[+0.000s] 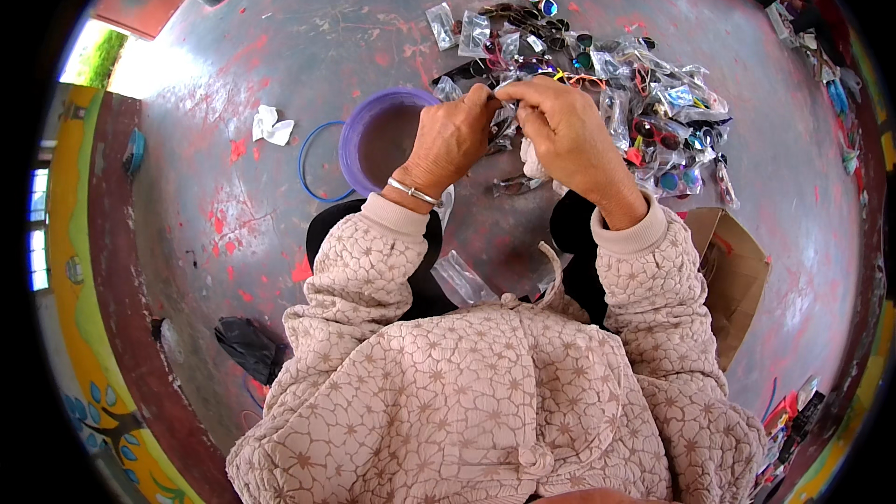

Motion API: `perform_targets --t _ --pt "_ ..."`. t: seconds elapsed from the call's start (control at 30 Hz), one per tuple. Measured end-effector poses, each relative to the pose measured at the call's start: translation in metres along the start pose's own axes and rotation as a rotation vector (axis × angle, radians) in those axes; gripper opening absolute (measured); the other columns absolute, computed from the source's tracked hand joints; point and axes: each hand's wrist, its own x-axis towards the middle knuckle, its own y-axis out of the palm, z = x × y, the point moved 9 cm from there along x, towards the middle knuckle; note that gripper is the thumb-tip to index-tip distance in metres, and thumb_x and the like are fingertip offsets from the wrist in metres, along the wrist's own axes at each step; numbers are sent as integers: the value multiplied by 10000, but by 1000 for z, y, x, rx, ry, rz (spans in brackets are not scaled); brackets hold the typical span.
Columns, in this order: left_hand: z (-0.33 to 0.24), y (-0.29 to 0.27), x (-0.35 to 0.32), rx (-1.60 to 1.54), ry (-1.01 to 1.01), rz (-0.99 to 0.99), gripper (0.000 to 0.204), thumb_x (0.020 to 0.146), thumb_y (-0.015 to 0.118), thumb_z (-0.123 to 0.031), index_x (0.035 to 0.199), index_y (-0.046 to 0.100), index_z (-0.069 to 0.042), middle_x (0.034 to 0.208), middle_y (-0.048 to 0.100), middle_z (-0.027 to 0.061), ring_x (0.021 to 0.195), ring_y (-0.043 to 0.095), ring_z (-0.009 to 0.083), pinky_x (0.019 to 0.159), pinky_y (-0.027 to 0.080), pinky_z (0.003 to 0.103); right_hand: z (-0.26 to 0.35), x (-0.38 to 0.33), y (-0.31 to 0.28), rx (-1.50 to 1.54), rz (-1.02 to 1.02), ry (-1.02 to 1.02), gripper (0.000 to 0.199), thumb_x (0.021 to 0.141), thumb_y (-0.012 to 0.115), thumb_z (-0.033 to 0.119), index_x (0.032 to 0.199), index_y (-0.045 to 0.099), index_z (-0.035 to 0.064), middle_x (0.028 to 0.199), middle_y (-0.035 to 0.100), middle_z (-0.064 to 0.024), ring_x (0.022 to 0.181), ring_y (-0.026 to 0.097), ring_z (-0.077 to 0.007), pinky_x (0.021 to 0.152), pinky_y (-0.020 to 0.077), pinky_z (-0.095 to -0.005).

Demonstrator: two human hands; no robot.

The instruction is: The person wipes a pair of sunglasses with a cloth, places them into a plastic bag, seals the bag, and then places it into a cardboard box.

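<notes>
My left hand [452, 138], with a silver bangle at its wrist, is closed in a pinch. Its fingertips meet those of my right hand [566, 134], also closed, over the floor in front of me. Whatever the fingers pinch is mostly hidden; only a small pale, shiny bit shows between them. White cloth-like material [532, 161] shows beneath my right palm. Beyond and right of my hands spreads a pile of sunglasses [658, 133], many in clear plastic bags [615, 114]. A purple plastic basin [351, 142] stands just left of my left hand.
A blue hoop [308, 164] and crumpled white paper [272, 126] lie left of the basin. At my right knee is an open cardboard box [737, 285]. A clear bag [463, 278] lies between my legs, and a black bag [248, 349] at lower left.
</notes>
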Motion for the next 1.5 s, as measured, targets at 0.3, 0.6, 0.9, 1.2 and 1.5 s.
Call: perform_targets --t 0.3,0.6,0.9,1.2,1.5 --pt "-8 -11 3 221 13 -68 125 802 577 -147 779 477 -76 625 558 70 555 585 241 443 443 341 -26 0 -13 -21 -145 261 197 709 688 201 736 604 25 668 620 -88 585 580 -213 552 436 -315" --pt "-14 21 -6 227 47 80 140 822 571 -183 764 513 -70 633 573 73 563 591 258 465 446 383 -20 5 -27 72 -301 166 140 738 636 134 708 611 -1 619 603 -110 569 584 -215 553 435 -311" --pt "31 24 -9 -1128 -621 65 327 948 418 -211 1080 544 60 769 620 72 718 586 125 707 470 257 -56 8 -43 373 -134 435 153 812 599 129 821 641 -17 633 601 -47 556 534 -72 501 389 -208" --pt "19 55 -25 -1578 -699 354 207 911 449 -206 956 527 -19 685 502 24 572 470 119 524 377 239 -20 15 -23 274 -4 129 176 692 712 95 829 649 3 794 643 -50 716 568 -105 669 446 -245" --pt "12 45 -24 -1529 -605 274 263 917 432 -247 956 551 -15 712 557 35 605 511 105 540 406 215 -29 15 -22 361 -12 215 138 735 665 99 788 633 -24 685 599 -34 651 525 -86 603 431 -235"
